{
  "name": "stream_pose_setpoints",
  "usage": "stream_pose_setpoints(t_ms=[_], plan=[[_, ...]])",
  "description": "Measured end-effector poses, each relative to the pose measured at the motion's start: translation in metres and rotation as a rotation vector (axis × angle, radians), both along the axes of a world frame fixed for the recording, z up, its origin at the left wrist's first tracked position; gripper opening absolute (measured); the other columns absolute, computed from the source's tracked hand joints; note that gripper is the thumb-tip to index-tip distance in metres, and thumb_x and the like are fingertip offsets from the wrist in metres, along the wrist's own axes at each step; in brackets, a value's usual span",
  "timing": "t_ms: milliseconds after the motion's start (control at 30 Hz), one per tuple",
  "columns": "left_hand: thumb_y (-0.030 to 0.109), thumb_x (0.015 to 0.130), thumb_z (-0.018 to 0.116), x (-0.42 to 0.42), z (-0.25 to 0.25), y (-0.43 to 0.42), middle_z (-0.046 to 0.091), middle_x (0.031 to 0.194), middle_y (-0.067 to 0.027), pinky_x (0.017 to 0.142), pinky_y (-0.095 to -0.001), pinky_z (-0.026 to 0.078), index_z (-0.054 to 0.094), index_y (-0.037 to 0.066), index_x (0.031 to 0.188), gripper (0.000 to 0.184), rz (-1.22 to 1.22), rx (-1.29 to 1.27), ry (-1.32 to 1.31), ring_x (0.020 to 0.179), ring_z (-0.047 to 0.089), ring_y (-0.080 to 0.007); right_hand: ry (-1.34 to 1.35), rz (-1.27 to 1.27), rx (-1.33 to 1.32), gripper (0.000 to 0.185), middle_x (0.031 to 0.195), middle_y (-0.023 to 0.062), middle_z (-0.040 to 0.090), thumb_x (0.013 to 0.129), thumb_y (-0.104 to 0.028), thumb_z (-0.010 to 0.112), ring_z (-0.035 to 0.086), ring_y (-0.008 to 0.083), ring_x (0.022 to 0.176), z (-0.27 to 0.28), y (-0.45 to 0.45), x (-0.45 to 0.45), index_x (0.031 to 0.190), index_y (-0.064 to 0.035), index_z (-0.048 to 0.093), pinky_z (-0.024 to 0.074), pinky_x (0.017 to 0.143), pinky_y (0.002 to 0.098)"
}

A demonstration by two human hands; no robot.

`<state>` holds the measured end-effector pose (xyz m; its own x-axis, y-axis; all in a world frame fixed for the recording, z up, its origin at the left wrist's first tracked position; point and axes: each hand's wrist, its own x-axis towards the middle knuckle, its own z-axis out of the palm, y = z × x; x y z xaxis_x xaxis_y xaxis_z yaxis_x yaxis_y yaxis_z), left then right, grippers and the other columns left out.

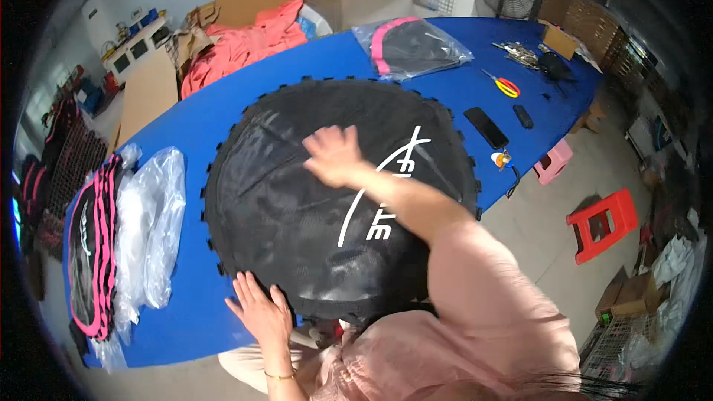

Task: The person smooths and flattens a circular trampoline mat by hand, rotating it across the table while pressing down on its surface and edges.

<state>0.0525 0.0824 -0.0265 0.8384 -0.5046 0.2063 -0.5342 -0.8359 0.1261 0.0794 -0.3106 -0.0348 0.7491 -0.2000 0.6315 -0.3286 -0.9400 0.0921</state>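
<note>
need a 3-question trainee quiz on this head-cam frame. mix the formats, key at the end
1. True or false: the right hand is over the round black fabric piece, while the left hand is at its near edge.

2. Multiple choice: what colours are the handles of the scissors on the blue table?
A) green and white
B) red and yellow
C) purple and grey

3. Fill in the blank: the stack of black pieces at the far left of the table has ____ edging.

Key: 1. True. 2. B. 3. pink.
</note>
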Motion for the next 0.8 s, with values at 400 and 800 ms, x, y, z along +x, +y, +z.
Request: stream_pose_setpoints(t_ms=[400, 800], plan=[[0.037, 0.108, 0.042, 0.079, -0.005, -0.014, 0.035, 0.167, -0.0152, 0.123, -0.0606, 0.025, 0.036, 0.010, 0.161, 0.059, 0.072, 0.075, 0.045, 0.155, 0.031, -0.0356, 0.448, -0.102, 0.285, 0.073, 0.170, 0.0212, 0.023, 0.106, -0.056, 0.040, 0.019, 0.0424, 0.157, 0.004, 0.013, -0.070, 0.165, -0.0168, 0.026, 0.0089, 0.121, 0.0715], [0.053, 0.100, 0.056, 0.026, -0.004, 0.015, 0.037, 0.163, -0.0253, 0.127, -0.0594, 0.013, 0.036, -0.001, 0.158, 0.081, -0.006, -0.090, 0.078, 0.155, 0.029, -0.0393, 0.308, 0.050, 0.188, 0.065, 0.160, 0.0180, 0.039, 0.101, -0.053, 0.048, 0.031, 0.0408, 0.149, 0.000, 0.038, -0.011, 0.155, -0.0173, 0.042, 0.0198, 0.114, 0.0752]])
